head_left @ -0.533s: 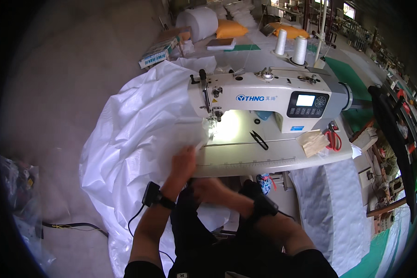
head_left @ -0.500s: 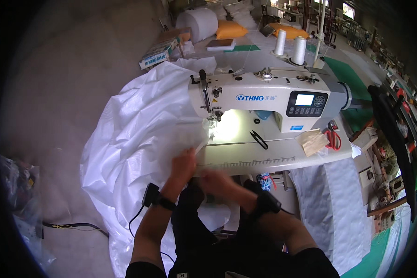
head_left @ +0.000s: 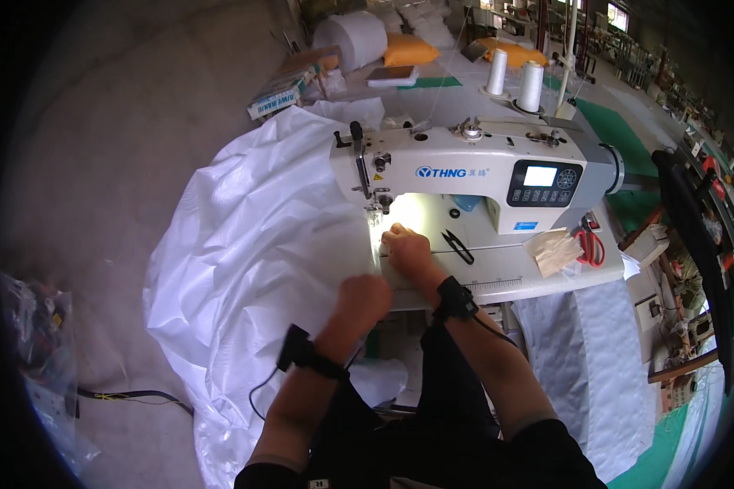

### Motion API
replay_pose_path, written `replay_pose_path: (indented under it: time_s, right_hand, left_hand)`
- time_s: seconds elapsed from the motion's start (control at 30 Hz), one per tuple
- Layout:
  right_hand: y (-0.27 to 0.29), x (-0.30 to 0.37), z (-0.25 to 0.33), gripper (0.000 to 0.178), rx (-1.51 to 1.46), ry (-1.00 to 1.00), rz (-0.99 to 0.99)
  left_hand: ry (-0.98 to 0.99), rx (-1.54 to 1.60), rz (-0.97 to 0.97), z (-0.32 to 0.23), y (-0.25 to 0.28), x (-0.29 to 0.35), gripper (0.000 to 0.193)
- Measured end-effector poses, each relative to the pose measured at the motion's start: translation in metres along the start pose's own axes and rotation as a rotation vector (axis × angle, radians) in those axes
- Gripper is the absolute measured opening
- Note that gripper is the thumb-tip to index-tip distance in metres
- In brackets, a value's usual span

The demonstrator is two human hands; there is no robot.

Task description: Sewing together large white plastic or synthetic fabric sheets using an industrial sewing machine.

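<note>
A large sheet of white, slightly shiny fabric [head_left: 236, 220] lies bunched over the left side of the sewing machine [head_left: 453, 167] and hangs toward the floor. Its right edge runs under the lit needle area. My right hand [head_left: 409, 251] is just in front of the needle, fingers pinched together at the fabric's edge. Closer to me, my left hand [head_left: 364, 298] is closed on the same edge by the front of the machine bed [head_left: 497, 259]. The fingertips of the left hand are hidden behind its back. Black thread snips [head_left: 458, 247] lie on the bed, right of my right hand.
Red-handled scissors [head_left: 591, 248] and a brown paper piece [head_left: 553, 251] lie at the bed's right end. Two white thread cones [head_left: 530, 87] stand behind the machine. Silvery-white fabric [head_left: 583, 359] hangs at the right. A black cable [head_left: 134, 397] crosses the floor.
My right hand has moved up and forward to the fabric edge near the needle. My left hand has shifted right and nearer to me.
</note>
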State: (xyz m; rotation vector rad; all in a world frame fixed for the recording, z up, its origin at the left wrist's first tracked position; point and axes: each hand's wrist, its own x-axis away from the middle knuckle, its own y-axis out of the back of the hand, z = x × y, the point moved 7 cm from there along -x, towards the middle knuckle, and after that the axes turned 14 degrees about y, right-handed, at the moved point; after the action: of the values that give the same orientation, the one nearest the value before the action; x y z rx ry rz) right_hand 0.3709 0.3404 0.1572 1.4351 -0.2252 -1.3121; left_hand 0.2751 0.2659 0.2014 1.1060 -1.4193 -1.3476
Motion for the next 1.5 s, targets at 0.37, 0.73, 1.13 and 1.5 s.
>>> replay_pose_path:
  time_s: [0.37,0.73,1.13,1.5]
  right_hand:
    - [0.003,0.023,0.071,0.038,-0.296,-0.444,0.243]
    - [-0.003,0.055,0.037,0.019,-0.586,-0.567,0.085]
    - [-0.005,-0.013,0.009,0.015,0.119,-0.115,0.117]
    - [0.002,-0.013,0.029,0.014,0.075,-0.1,0.078]
  left_hand:
    - [-0.165,0.191,-0.284,0.048,-0.009,-0.086,0.028]
    - [-0.049,0.102,-0.071,0.043,-0.026,-0.063,0.032]
    - [-0.26,0.214,-0.118,0.042,-0.023,-0.074,0.02]
    - [0.0,0.355,-0.408,0.056,-0.024,-0.085,0.016]
